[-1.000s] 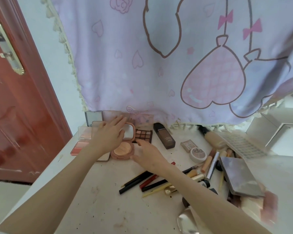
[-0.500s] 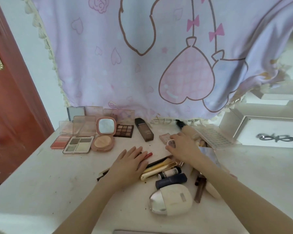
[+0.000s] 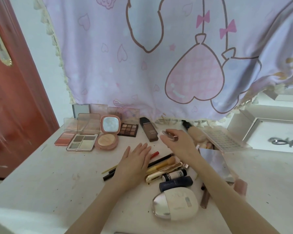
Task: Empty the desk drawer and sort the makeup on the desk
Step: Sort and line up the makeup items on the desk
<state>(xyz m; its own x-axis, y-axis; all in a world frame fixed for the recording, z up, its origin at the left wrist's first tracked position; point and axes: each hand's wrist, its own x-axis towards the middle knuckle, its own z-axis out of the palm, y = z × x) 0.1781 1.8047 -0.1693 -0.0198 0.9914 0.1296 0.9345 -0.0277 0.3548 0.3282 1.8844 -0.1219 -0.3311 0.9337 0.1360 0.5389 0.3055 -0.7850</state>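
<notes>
Open palettes line the back left of the white desk [image 3: 46,174]: a pink blush palette [image 3: 64,139], a four-pan palette [image 3: 82,144], a round pink powder compact [image 3: 107,141] with its mirror up, and a brown eyeshadow palette [image 3: 128,130]. My left hand [image 3: 134,163] lies flat, fingers apart, on a heap of pencils and tubes [image 3: 164,168]. My right hand [image 3: 177,141] hovers above the desk beside a dark foundation bottle [image 3: 148,131], fingers closed on a small round pot [image 3: 167,134]. No drawer shows.
A white oval case [image 3: 176,206] lies near the front edge. A mirrored palette [image 3: 215,162] and a clear gridded lid [image 3: 222,140] sit on the right. A pink cartoon cloth [image 3: 159,56] hangs behind the desk. A red door [image 3: 12,98] stands left.
The view has swung right. My left hand left the powder compact and came to rest on the pencils. My right hand reached right, closed on the small round pot and lifted it.
</notes>
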